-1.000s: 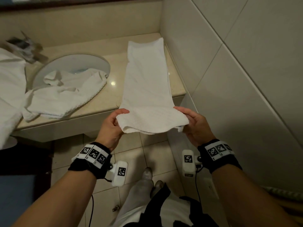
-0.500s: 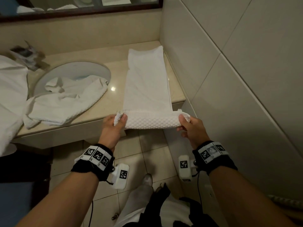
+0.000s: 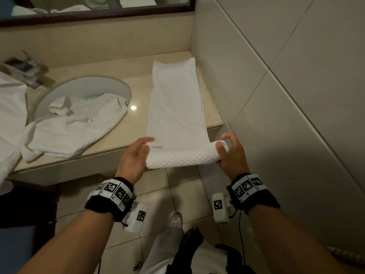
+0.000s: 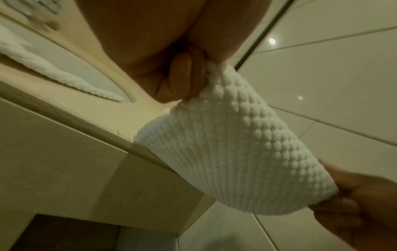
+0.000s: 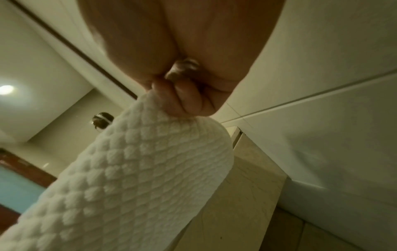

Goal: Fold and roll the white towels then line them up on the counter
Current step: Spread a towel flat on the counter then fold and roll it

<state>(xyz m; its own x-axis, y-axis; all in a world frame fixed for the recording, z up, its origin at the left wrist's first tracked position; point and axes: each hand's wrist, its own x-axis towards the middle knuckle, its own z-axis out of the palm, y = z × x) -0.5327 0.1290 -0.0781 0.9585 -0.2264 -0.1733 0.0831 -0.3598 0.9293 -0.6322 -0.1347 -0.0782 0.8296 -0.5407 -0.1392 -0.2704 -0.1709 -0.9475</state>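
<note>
The near end of the folded towel (image 3: 175,107), flat a second ago, now forms a first roll at the desk (image 3: 126,131) edge, the left hand (image 3: 134,157) and right hand (image 3: 230,155) pinching its ends, so rolling has begun.

Thicker roll (image 3: 183,158) at towel's near end.
</note>
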